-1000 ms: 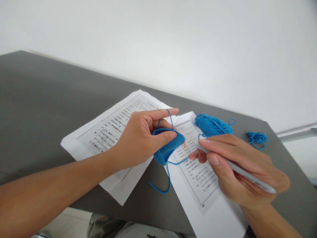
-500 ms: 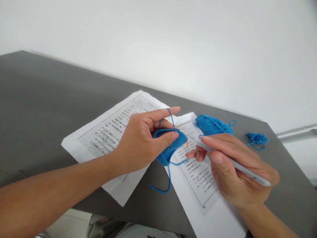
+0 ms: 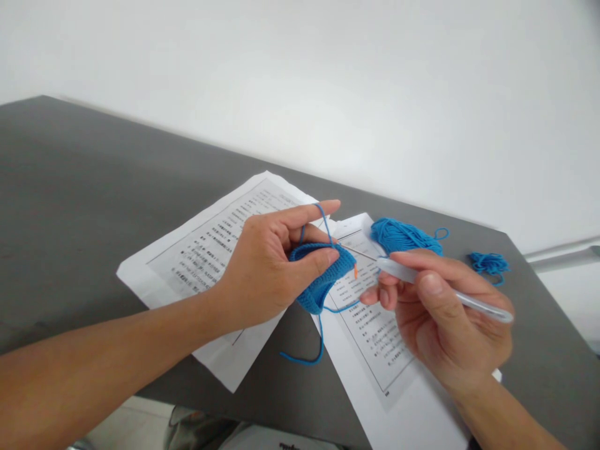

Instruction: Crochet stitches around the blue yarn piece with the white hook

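My left hand [image 3: 276, 262] pinches a small blue crochet piece [image 3: 323, 284] between thumb and fingers. Blue working yarn [image 3: 324, 219] loops over its raised index finger. A small orange marker [image 3: 355, 271] hangs from the piece's right edge. Closed around the pale grey handle of a crochet hook [image 3: 398, 270], my right hand [image 3: 450, 312] is just right of the piece. The thin metal shaft reaches left to the piece's top edge, where the tip is too small to make out. A loose yarn tail [image 3: 302, 360] dangles below the piece.
Two printed sheets lie on the dark grey table [image 3: 117, 169]: a left sheet [image 3: 187, 250] and a right sheet [image 3: 375, 387], both partly under my hands. Behind my right hand is a blue yarn skein [image 3: 403, 236], with a smaller yarn bundle [image 3: 488, 262] farther right. A white wall [image 3: 328, 94] rises behind.
My right hand has tipped the hook to a flatter angle and shifted slightly right, so more of the metal shaft shows. My left hand and the crochet piece have hardly moved.
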Demonstrator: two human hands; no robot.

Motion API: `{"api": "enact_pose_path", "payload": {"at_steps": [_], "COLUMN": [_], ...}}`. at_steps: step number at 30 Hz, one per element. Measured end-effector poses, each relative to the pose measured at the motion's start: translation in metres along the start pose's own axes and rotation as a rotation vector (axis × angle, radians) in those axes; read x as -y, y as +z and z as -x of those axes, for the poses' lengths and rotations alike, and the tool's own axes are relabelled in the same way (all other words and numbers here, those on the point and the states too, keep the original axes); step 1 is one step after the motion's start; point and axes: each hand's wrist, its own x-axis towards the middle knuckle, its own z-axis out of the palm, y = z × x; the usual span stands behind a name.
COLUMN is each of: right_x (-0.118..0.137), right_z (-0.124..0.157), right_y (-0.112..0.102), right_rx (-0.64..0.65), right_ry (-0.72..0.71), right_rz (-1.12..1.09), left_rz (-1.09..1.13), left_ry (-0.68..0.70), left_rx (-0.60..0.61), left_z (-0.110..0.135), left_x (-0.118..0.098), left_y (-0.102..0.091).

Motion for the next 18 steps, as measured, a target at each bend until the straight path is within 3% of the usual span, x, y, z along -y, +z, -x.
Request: {"api": "enact_pose_path", "payload": {"at_steps": [18], "right_x": [-0.0001], "right_z": [0.0035], "right_y": [-0.0016], "right_rx": [-0.004], "right_ry": [-0.019], "right_rz": [0.079], "left_rz": [-0.038], "left_ry": [0.025], "left_rx": [-0.007], "left_z": [0.0006], "left_x": [0.0021], "left_y": [0.0003]}}
